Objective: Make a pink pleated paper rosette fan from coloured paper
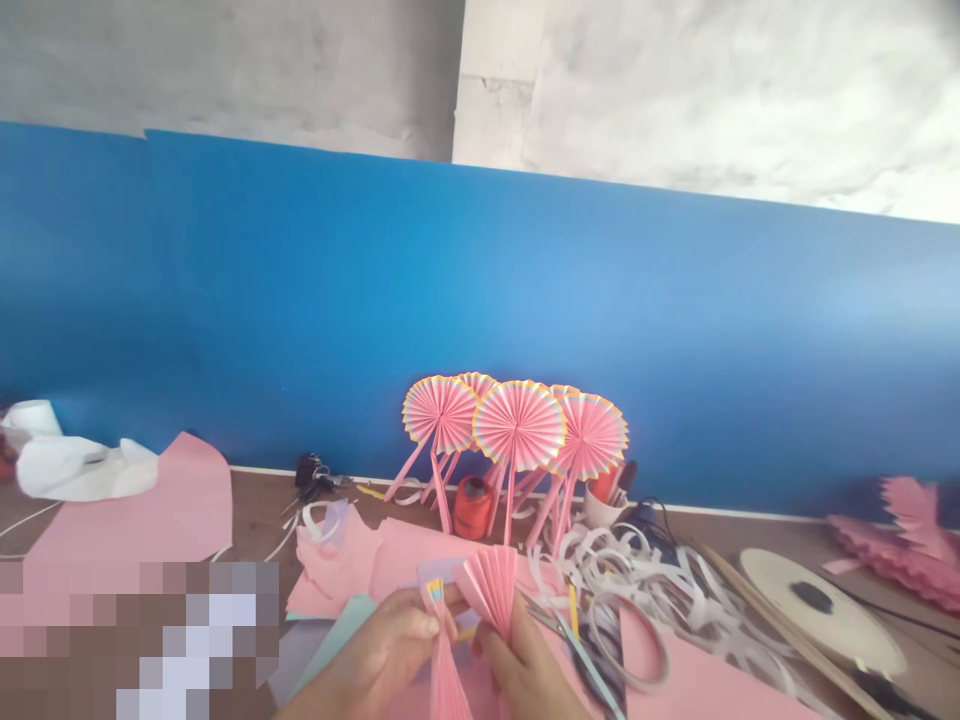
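My left hand pinches a narrow bundle of pleated pink paper with a yellow and blue striped edge at its top. Beside it, my right hand is closed around a pink pleated paper fan, whose folds spread upward. Whether the two pleated parts belong to one strip, I cannot tell. Just beyond my hands lie pink paper sheets. Several finished round paper fans on pink legs stand behind them. Scissors lie right of my right hand, partly hidden.
Curled white paper strips and a tape roll are at the right, near a cream round lid. An orange-red container and a white cup stand among the fans. A blue panel backs the table.
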`<state>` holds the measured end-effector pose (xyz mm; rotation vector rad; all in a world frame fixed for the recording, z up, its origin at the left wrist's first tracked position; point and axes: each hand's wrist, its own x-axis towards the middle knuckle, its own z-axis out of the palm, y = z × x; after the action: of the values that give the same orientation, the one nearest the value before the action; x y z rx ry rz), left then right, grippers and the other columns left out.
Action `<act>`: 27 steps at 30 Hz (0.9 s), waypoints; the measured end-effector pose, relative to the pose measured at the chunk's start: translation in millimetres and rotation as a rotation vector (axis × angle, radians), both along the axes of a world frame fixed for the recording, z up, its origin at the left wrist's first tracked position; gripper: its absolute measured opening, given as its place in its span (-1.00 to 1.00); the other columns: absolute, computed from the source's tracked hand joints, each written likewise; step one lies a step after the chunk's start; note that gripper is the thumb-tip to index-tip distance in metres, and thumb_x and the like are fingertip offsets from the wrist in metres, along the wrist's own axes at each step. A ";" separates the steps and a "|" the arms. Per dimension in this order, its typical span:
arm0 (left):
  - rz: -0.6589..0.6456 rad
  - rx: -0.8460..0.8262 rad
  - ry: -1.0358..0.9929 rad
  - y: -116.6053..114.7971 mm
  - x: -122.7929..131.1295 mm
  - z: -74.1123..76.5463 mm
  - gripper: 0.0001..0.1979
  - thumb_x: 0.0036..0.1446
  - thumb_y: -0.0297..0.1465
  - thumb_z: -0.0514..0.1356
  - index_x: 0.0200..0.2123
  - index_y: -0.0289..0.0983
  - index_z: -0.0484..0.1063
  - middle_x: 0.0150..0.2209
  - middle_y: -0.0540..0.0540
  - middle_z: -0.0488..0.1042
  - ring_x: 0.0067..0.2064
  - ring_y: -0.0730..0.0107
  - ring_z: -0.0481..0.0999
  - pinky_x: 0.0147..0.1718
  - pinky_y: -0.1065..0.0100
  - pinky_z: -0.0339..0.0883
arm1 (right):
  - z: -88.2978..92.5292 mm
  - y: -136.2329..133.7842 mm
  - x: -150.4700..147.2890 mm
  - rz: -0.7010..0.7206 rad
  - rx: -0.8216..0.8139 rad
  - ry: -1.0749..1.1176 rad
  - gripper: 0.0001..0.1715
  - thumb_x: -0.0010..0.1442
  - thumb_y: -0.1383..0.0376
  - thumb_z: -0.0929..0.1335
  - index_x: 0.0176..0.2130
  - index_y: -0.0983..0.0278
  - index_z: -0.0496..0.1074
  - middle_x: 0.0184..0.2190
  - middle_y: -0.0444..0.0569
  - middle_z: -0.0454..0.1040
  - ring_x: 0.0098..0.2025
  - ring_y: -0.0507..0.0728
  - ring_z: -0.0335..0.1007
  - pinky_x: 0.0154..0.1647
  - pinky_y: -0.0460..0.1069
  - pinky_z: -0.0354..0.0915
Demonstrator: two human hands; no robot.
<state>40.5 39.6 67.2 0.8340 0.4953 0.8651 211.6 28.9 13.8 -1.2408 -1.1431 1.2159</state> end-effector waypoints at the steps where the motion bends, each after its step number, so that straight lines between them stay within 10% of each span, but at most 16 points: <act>1: 0.016 -0.012 0.023 -0.2 0.4 -0.7 -0.90 -0.12 -0.44 0.20 -0.56 -0.29 0.52 -0.23 -0.18 0.57 -0.03 -0.01 0.45 -0.01 0.12 0.19 | 5.2 -0.8 -2.1 0.002 -0.014 -0.012 -0.69 -0.09 0.26 0.43 -0.26 0.24 0.48 -0.41 -0.10 0.50 -0.25 0.19 0.39 -0.19 -0.02 0.28; 8: 0.069 -0.041 0.127 5.1 0.5 -12.8 -0.83 -0.13 -0.32 0.34 -0.47 -0.31 0.55 -0.38 -0.14 0.57 -0.23 0.11 0.53 -0.09 0.19 0.25 | 38.2 -3.9 -7.7 0.148 0.000 0.055 -0.58 -0.06 0.19 0.43 -0.15 0.26 0.51 -0.25 -0.02 0.56 -0.08 0.28 0.40 -0.08 0.05 0.29; 21: 0.095 -0.002 0.122 8.1 -1.0 -18.6 -0.71 -0.01 -0.26 0.32 -0.30 -0.38 0.59 -0.33 -0.24 0.60 -0.16 0.05 0.54 -0.08 0.17 0.30 | 26.0 0.5 -3.1 0.052 0.011 -0.138 -0.72 -0.04 0.33 0.40 -0.23 0.25 0.47 -0.37 -0.11 0.51 -0.27 0.18 0.40 -0.25 -0.02 0.24; 27: 0.108 -0.042 0.072 8.1 -3.8 -21.6 -0.79 0.02 -0.32 0.31 -0.31 -0.36 0.58 -0.31 -0.22 0.62 -0.14 0.08 0.55 -0.07 0.17 0.32 | 19.5 7.1 11.7 -0.016 0.165 -0.588 -0.80 0.04 0.30 0.36 -0.52 0.24 0.24 -0.45 -0.12 0.31 -0.35 0.11 0.26 -0.31 -0.04 0.15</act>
<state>36.7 47.7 45.7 0.8073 0.6241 0.9226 223.3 36.0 33.3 -1.5216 -1.6137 0.7348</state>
